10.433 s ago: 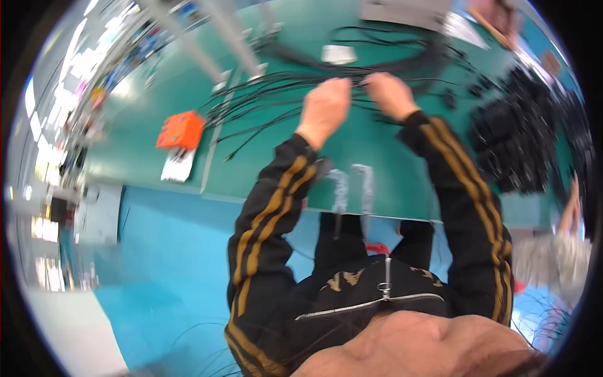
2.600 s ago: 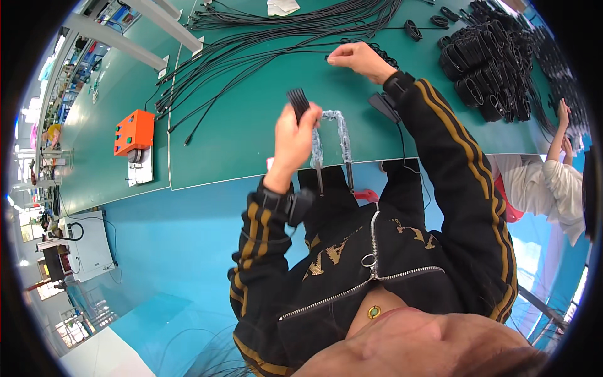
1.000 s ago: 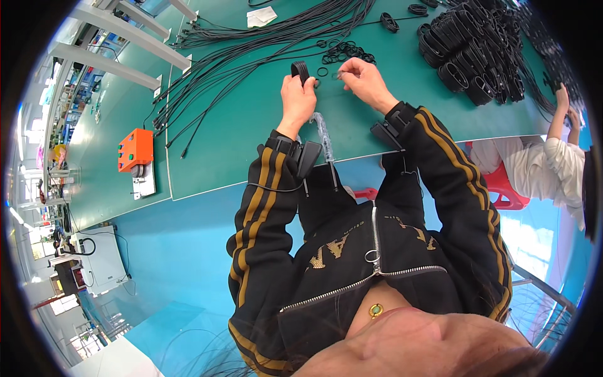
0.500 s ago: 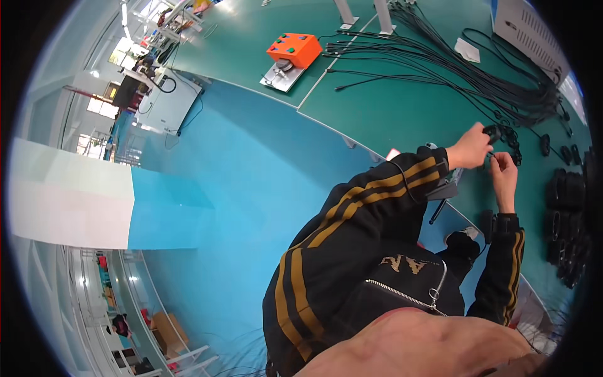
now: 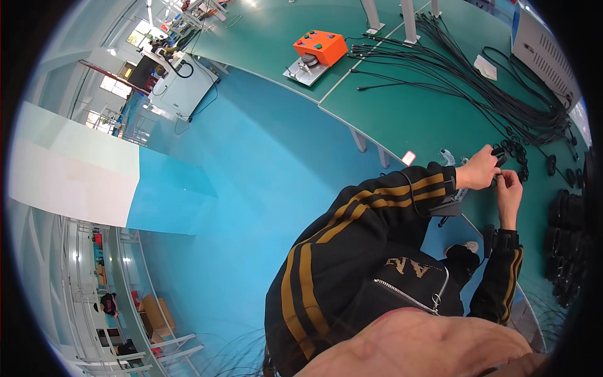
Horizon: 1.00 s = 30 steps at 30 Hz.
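Observation:
At the near edge of the green table, my left hand (image 5: 477, 169) is closed on a small black coiled cable (image 5: 500, 155), part of which shows above the fingers. My right hand (image 5: 510, 196) is just to its right, fingertips pinched together close against the left fingers. What lies between the right fingertips is mostly hidden; it looks like a thin black piece of the same cable. Beyond the hands, small loops of black cable (image 5: 517, 151) lie on the table. A grey device (image 5: 447, 206) sits below my left wrist, partly covered by the sleeve.
Long black cables (image 5: 452, 88) fan across the green table (image 5: 402, 116). An orange button box (image 5: 321, 47) stands far left, a grey vented metal case (image 5: 545, 55) far right. Several black cable bundles (image 5: 561, 232) line the right side. A white paper (image 5: 485, 67) lies beside the cables.
The view has shifted, so the table and hands appear lower. My right fingertips have come up against my left hand; the left still grips the coiled cable.

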Tool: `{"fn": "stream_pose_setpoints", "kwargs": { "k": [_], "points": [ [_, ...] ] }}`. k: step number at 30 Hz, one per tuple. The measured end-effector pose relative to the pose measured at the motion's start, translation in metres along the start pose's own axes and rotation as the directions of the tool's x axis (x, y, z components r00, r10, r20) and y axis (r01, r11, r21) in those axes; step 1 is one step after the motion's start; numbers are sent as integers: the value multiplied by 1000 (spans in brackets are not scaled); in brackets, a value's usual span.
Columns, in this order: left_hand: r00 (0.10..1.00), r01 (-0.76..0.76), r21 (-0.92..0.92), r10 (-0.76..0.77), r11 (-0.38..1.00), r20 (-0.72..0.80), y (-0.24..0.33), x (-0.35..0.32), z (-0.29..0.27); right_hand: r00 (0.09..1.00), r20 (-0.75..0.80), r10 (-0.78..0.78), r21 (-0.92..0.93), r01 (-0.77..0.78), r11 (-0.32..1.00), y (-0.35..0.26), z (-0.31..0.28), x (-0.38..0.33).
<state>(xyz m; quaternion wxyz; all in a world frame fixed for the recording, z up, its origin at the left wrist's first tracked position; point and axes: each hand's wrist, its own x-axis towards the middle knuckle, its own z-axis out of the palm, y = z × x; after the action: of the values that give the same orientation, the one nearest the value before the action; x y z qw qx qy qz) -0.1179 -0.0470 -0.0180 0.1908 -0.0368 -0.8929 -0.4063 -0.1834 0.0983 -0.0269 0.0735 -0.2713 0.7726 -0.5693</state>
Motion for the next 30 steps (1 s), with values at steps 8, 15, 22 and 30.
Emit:
{"fn": "stream_pose_setpoints", "kwargs": {
  "k": [8, 15, 22, 30],
  "points": [
    [997, 49, 8, -48, 999, -59, -1, -8, 1, 1000, 19, 22, 28, -22, 999, -13, 5, -9],
    [997, 71, -7, -71, 997, -16, 17, -14, -6, 999, -25, 46, -16, -46, 999, -2, 0, -12],
    [997, 33, 2, -32, 999, -74, 17, -18, 6, 999, -23, 42, 25, -41, 999, -5, 4, -21],
    [993, -28, -24, 25, 999, -119, 13, -12, 11, 941, 124, 314, 826, -273, 493, -17, -5, -33]
  ]
}}
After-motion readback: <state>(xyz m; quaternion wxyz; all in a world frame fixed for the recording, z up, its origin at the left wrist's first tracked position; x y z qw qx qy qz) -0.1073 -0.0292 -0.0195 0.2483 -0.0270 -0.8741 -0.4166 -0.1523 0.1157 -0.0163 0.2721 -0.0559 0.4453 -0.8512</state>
